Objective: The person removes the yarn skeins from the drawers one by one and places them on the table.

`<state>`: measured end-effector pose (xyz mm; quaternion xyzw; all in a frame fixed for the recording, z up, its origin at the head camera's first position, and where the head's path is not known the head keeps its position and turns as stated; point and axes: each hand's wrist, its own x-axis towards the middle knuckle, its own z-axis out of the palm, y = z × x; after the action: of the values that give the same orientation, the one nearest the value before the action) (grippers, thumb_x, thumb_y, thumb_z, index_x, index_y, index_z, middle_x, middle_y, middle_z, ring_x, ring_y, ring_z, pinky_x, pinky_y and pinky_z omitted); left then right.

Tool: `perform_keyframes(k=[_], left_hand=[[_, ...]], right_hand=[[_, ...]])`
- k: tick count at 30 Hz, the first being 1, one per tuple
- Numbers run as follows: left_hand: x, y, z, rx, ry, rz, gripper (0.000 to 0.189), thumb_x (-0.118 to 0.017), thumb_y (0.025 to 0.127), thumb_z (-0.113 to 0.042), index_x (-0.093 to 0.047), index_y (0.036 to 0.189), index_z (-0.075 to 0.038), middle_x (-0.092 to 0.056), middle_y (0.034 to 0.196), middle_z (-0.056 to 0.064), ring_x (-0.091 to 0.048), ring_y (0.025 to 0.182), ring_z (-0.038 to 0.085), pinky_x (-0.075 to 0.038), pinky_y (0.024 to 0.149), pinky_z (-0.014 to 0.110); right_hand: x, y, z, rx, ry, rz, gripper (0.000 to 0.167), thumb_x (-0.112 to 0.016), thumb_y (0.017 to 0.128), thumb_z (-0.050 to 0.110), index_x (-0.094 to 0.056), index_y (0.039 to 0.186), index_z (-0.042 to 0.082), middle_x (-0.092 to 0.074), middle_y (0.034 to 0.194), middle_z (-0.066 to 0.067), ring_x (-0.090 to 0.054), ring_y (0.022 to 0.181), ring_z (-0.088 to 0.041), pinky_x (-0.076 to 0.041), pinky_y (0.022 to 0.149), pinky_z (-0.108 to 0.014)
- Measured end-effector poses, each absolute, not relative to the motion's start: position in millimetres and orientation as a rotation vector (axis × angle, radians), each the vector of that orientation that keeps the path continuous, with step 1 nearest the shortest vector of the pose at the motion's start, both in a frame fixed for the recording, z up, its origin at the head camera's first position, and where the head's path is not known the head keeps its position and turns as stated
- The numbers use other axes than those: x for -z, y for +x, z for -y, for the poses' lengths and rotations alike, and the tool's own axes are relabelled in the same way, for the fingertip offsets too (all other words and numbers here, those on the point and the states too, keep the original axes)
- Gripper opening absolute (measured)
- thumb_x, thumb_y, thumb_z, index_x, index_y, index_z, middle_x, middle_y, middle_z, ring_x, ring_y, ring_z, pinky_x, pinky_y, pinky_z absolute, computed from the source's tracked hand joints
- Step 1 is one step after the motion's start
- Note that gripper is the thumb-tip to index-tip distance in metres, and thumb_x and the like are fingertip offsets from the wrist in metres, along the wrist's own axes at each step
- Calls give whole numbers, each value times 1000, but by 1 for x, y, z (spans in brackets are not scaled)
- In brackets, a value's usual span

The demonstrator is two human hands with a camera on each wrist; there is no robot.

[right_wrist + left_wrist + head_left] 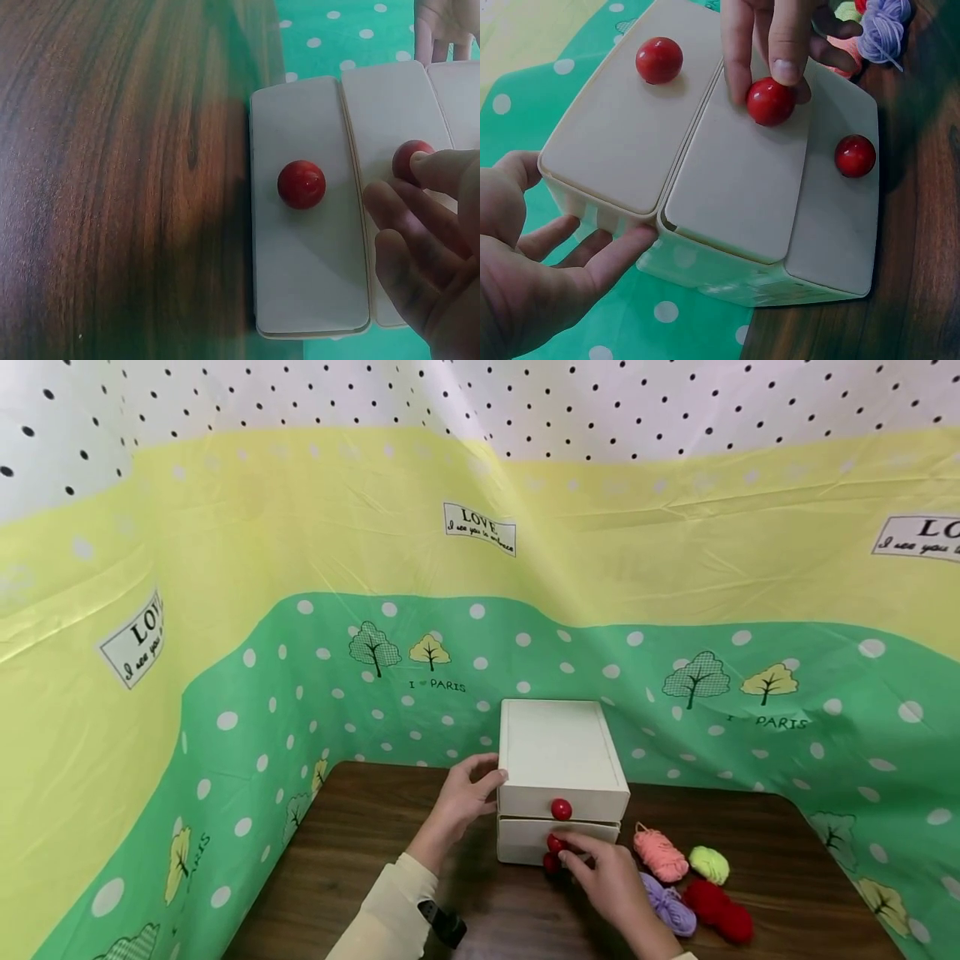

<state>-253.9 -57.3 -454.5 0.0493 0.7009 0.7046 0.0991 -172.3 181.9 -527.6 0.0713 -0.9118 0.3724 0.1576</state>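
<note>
A small white drawer box (558,747) stands on the table, its front carrying three drawers, each with a round red knob. My right hand (603,881) pinches the middle knob (771,101) between thumb and fingers. That middle drawer front (739,187) juts slightly past the bottom drawer front (832,225). The top knob (561,809) and bottom knob (301,184) are untouched. At the box's left side is my left hand (468,793), fingertips against the side wall and thumb near the front corner, fingers spread and fairly straight.
Right of the box lie small yarn skeins: pink (660,853), yellow-green (709,865), purple (667,906) and red (717,912). The brown wooden table (360,827) meets a patterned green and yellow curtain (420,652) behind and at the left. A dark band (442,924) circles the left wrist.
</note>
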Motion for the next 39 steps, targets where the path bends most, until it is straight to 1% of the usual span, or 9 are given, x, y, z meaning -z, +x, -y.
perform_keyframes(k=[6,12,15,18,21,24,27,35,39], left_hand=[[455,-254,57,-2079,138,-2079,49,-69,99,-27,-57,142,-7,-54,140,17,-66,114,28,-60,92,50],[454,-255,57,-2074,137,-2079,49,-70,98,-28,-58,142,-7,-55,139,17,-66,113,28,-60,91,50],[454,-255,57,-2077,134,-2079,49,-70,98,-28,-58,141,-7,-55,138,16,-66,113,28,-60,91,50],[454,-255,57,-2077,137,-2080,49,-70,98,-27,-58,141,-7,-55,137,16,-65,113,27,-60,90,50],[454,-255,57,-2080,135,-2075,50,-70,98,-27,-58,141,-6,-55,138,17,-65,113,27,-60,90,49],[454,-256,57,-2079,132,-2077,50,-70,98,-27,-57,142,-6,-55,138,17,-66,113,28,-61,90,49],[454,-256,57,-2084,127,-2073,50,-70,98,-27,-58,141,-6,-55,139,17,-66,112,27,-61,89,49],[454,-256,57,-2091,143,-2071,50,-70,98,-26,-57,142,-5,-54,140,18,-67,112,28,-61,90,49],[455,-256,58,-2088,141,-2073,51,-70,98,-27,-57,142,-6,-54,141,18,-66,112,28,-61,90,49]], right_hand=[[527,-176,-180,-1150,154,2628,25,-82,88,15,-80,110,27,-74,74,7,-60,53,-4,-46,49,-21],[526,-181,-180,-1189,144,2627,26,-82,88,14,-80,110,28,-74,78,8,-66,55,-13,-48,49,-22],[527,-181,-181,-1185,162,2629,27,-81,88,13,-80,111,28,-74,79,8,-64,55,-12,-47,49,-22],[529,-180,-182,-1172,201,2613,30,-81,88,10,-80,113,27,-78,93,4,-59,55,-7,-47,49,-21],[532,-178,-184,-1163,256,2561,34,-82,85,5,-79,114,23,-79,100,0,-57,55,-3,-47,49,-21],[535,-177,-187,-1146,296,2502,34,-83,82,2,-78,112,17,-79,93,0,-59,57,-1,-49,51,-21],[538,-176,-191,-1147,275,2505,31,-84,81,2,-77,107,18,-77,87,4,-61,64,1,-50,54,-21],[548,-179,-199,-1170,208,2678,19,-84,83,11,-76,97,21,-76,91,5,-59,63,1,-50,57,-22],[558,-180,-201,-1148,220,2723,19,-85,83,16,-76,99,22,-76,90,4,-61,66,2,-50,58,-22]])
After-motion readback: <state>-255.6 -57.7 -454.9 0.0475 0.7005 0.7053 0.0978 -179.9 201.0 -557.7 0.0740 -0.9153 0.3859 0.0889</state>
